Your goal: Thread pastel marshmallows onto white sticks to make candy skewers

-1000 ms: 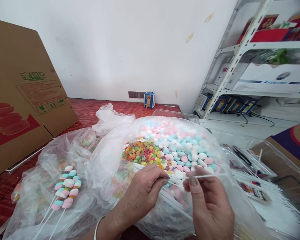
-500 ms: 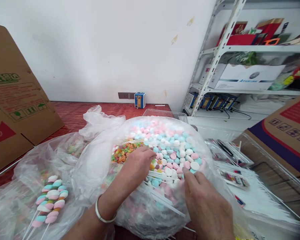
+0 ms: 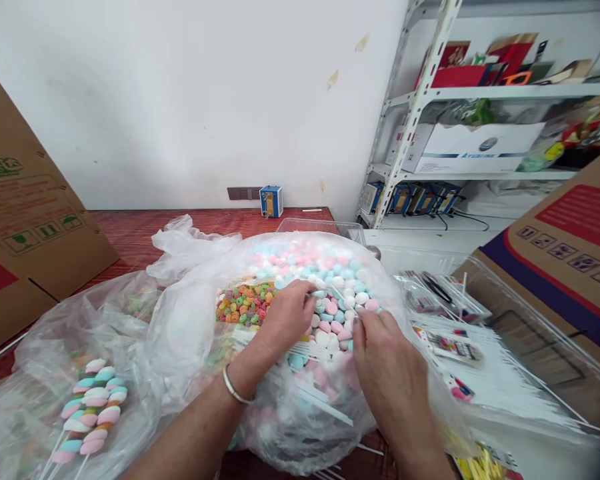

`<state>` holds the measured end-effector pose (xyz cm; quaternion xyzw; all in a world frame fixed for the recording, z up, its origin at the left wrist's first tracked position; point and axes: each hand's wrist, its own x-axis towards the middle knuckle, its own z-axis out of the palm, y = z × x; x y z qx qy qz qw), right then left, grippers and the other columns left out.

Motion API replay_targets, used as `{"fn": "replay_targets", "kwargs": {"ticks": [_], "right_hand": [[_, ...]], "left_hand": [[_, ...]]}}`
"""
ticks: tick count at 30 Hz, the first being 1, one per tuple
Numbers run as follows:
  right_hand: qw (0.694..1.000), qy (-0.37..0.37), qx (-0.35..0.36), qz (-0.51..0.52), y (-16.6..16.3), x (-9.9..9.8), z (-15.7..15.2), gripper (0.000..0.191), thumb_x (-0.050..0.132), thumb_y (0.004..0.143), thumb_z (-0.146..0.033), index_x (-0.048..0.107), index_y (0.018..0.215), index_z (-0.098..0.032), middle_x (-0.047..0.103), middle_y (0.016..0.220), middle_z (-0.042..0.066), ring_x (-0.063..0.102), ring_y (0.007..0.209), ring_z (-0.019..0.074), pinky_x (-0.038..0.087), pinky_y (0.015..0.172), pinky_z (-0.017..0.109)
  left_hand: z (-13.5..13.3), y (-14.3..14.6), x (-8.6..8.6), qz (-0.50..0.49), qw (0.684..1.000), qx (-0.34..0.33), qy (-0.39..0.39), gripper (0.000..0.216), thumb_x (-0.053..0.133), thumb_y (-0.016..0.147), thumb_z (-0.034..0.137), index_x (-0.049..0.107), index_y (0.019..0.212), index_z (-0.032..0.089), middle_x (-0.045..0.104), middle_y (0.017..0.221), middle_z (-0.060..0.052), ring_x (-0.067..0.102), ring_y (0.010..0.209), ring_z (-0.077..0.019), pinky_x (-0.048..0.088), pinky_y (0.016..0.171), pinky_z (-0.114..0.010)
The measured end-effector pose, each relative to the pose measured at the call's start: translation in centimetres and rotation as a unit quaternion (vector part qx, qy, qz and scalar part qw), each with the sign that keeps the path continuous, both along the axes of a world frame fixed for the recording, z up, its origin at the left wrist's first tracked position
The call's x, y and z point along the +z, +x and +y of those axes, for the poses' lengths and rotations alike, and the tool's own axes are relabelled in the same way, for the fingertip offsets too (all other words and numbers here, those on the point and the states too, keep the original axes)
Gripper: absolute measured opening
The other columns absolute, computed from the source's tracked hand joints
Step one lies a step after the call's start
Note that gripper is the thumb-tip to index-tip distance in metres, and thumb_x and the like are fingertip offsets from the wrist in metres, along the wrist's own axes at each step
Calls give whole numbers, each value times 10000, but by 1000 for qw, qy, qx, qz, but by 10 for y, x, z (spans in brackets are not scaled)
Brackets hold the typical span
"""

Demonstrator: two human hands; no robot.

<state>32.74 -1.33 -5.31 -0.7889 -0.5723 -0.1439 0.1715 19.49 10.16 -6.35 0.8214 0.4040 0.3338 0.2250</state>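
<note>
A big clear plastic bag (image 3: 180, 320) lies open before me, full of pink, white and blue marshmallows (image 3: 330, 327). To the left inside it are small ring-shaped cereal pieces (image 3: 243, 303). My left hand (image 3: 287, 313), with a bangle at the wrist, is closed over the marshmallows, its fingertips pinching something I cannot make out. My right hand (image 3: 390, 353) pinches a thin white stick (image 3: 338, 293) that slants toward the left fingertips. More white sticks (image 3: 325, 402) lie on the bag's near side. Finished marshmallow skewers (image 3: 96, 407) rest on plastic at the left.
A cardboard box (image 3: 30, 220) stands left, another (image 3: 565, 233) right. Beside the bag on the right are many white sticks (image 3: 520, 380) and small packets (image 3: 453, 347). A small blue device (image 3: 271, 201) sits by the wall, and a white shelf rack (image 3: 415, 100) stands behind.
Both hands have moved farther over the marshmallows, the right one coming up toward the left. A white stick now shows between them. The view has turned slightly right.
</note>
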Motion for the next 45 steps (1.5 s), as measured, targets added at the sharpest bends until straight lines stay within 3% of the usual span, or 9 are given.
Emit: {"fn": "replay_targets", "kwargs": {"ticks": [5,12,18,20,22,26,31,35,45], "right_hand": [[998,-43,31,33,-15,-1,34,142,534,940,-168,671,931,-206,669,921,60,654,687,181,314,526,287],[998,-32,23,55,-20,-13,52,200,472,920,-85,653,888,-165,662,899,101,641,659,187,296,514,278],[976,7,124,177,-18,0,30,214,435,991,-266,603,882,-193,645,864,37,607,745,159,429,622,247],[918,-9,222,328,-20,5,20,263,442,1001,-371,596,868,-205,576,730,-18,530,641,128,418,586,227],[803,-29,284,524,-22,7,13,267,500,976,-443,601,904,-206,451,623,-63,392,527,98,331,490,206],[600,5,249,760,-22,5,13,282,681,864,-464,596,897,-197,362,584,-98,201,465,52,148,413,179],[503,-49,243,828,-26,4,16,310,777,771,-418,580,783,-179,406,572,-94,155,435,19,112,385,157],[498,-62,229,834,-34,2,14,345,776,758,-434,539,770,-183,438,557,-93,164,426,13,117,386,153],[592,-39,169,787,-43,4,13,285,725,753,-385,526,849,-205,451,535,-111,184,416,30,117,380,168]], "left_hand": [[-18,-31,7,-217,946,39,-239,216,616,824,231,663,1027,175,685,774,-3,676,714,-157,523,633,-250],[-37,-52,3,-467,757,23,-457,345,861,606,203,704,907,139,741,885,-43,709,770,-137,575,764,-245],[-38,-51,-3,-475,747,18,-465,399,913,593,303,735,907,132,745,797,-38,702,702,-131,575,689,-223],[-38,-50,-5,-468,757,-11,-456,381,872,669,333,745,971,137,751,855,-53,700,732,-135,572,692,-230],[-39,-51,-7,-472,756,-46,-450,357,826,737,339,742,1025,146,749,910,-63,693,771,-139,570,714,-241],[-42,-54,-10,-500,724,-118,-460,296,812,758,324,730,992,162,710,819,-27,626,630,-89,528,613,-207],[-46,-58,-9,-488,732,-203,-430,176,782,793,298,718,896,170,687,811,-21,626,656,-102,527,652,-228],[-48,-60,-4,-439,780,-204,-397,164,739,837,291,714,955,179,695,878,-36,635,716,-117,530,695,-240],[-54,-61,2,-370,836,-153,-375,271,717,853,296,679,1104,201,694,885,-31,630,740,-128,525,694,-255]]}}
